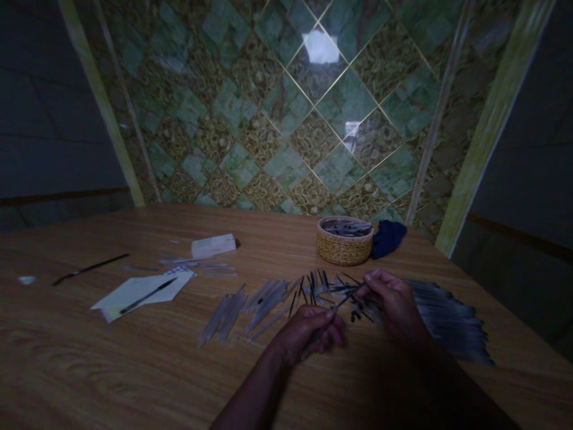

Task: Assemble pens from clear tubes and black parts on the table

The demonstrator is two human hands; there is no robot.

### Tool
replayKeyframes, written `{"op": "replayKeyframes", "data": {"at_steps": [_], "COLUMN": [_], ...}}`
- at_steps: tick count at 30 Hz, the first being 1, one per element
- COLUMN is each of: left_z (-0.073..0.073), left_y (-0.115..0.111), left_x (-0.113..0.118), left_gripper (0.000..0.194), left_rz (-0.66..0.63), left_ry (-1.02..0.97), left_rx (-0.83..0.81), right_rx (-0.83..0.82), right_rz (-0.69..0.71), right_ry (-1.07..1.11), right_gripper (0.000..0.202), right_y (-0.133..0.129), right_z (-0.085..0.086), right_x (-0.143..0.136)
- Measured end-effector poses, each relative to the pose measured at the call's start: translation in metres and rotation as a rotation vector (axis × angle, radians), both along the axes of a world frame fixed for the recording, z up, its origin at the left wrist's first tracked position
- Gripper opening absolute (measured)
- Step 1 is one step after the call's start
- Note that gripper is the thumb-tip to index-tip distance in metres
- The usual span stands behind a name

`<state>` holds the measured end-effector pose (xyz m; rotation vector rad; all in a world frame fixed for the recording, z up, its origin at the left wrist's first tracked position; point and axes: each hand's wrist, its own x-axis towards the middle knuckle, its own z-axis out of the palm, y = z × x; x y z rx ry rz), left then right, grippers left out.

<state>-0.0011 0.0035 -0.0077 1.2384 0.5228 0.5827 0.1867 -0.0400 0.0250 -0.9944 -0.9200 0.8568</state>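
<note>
My left hand point(313, 331) is closed around a slim pen point(344, 298) that slants up to the right. At its upper end, the fingertips of my right hand point(389, 295) pinch the dark tip; whether a separate part is in them is too dim to tell. Beneath and behind both hands lie loose dark pen parts point(320, 280), thin sticks and small black caps point(356, 315). Left of them are bundles of clear pen barrels point(224, 313). Beside my right hand spreads a wide row of dark-looking pens point(447, 319), partly hidden by the wrist.
A woven basket point(344, 248) full of pens stands at the back, with a dark blue cloth point(388, 237) beside it. To the left are a white box point(213, 245), loose clear tubes point(217, 267), paper point(141, 292) with a black pen point(150, 295) on it, and a dark stick point(89, 269).
</note>
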Motion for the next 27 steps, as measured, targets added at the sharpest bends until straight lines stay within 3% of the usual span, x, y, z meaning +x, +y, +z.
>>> {"op": "replayKeyframes", "data": {"at_steps": [5,12,17,19,22,27], "left_z": [-0.001,0.002,0.001,0.001,0.003,0.008], "left_y": [0.000,0.001,0.009,0.012,0.014,0.012], "left_x": [0.000,-0.002,-0.005,-0.006,-0.008,-0.009], "left_gripper": [0.039,0.034,0.043,0.048,0.051,0.054], "left_rz": [-0.016,0.044,0.193,0.278,0.364,0.383], "left_ry": [0.029,-0.076,-0.164,-0.191,-0.209,-0.195], "left_rx": [0.018,0.019,0.007,0.005,0.000,-0.072], "right_rx": [-0.027,-0.028,-0.034,-0.076,-0.144,-0.254], "right_rz": [0.050,0.168,0.107,0.090,0.070,0.107], "right_ry": [-0.090,-0.206,-0.263,-0.461,-0.956,-1.550], "right_gripper": [0.027,0.031,0.029,0.022,0.015,0.025], "right_y": [-0.002,0.003,0.013,0.017,0.022,0.024], "right_z": [0.002,-0.002,-0.018,-0.032,-0.052,-0.058], "right_x": [-0.009,-0.038,-0.035,-0.030,-0.026,-0.034]}}
